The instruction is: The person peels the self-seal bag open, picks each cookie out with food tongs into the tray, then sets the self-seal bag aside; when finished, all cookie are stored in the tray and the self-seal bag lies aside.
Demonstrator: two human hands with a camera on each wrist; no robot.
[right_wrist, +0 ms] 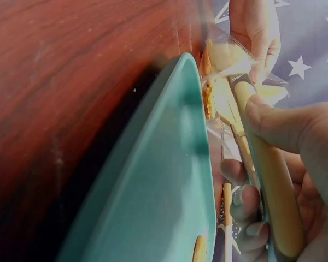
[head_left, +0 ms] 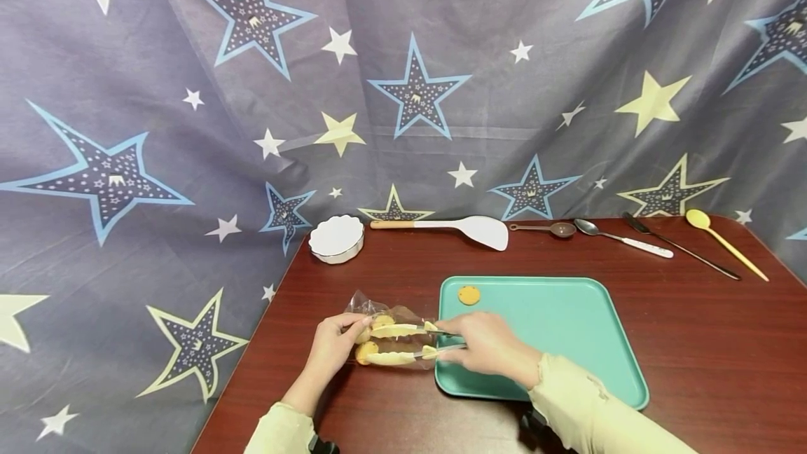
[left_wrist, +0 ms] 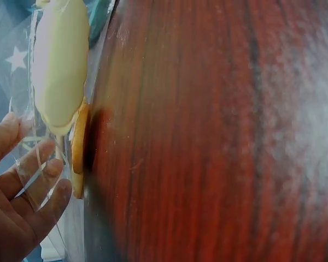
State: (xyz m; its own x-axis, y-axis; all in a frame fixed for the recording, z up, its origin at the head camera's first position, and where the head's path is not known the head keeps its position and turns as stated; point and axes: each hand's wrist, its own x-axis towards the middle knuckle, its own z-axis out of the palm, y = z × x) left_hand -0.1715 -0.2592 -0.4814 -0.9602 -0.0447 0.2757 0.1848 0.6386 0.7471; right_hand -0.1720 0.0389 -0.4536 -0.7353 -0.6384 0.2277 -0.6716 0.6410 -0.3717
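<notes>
My left hand (head_left: 330, 345) pinches the edge of a clear plastic bag (head_left: 405, 314) lying on the table, thumb against its film. Inside it are round golden cookies (head_left: 366, 352); one leans on edge beside the fingers in the left wrist view. With my right hand (head_left: 493, 347) I grip a pair of tongs (head_left: 392, 359) by the handles. The tongs' pale yellow tips stand apart and reach into the bag among the cookies. Under the right hand is the left side of a teal tray (head_left: 548, 331), where a single cookie (head_left: 468, 295) lies near the back left corner.
Along the back edge lie a white fluted dish (head_left: 337, 238), a white spatula (head_left: 485, 232), a brown measuring spoon (head_left: 562, 230), a metal spoon (head_left: 624, 238), a dark fork (head_left: 681, 247) and a yellow spoon (head_left: 725, 244). A star-patterned cloth (head_left: 391, 19) hangs behind.
</notes>
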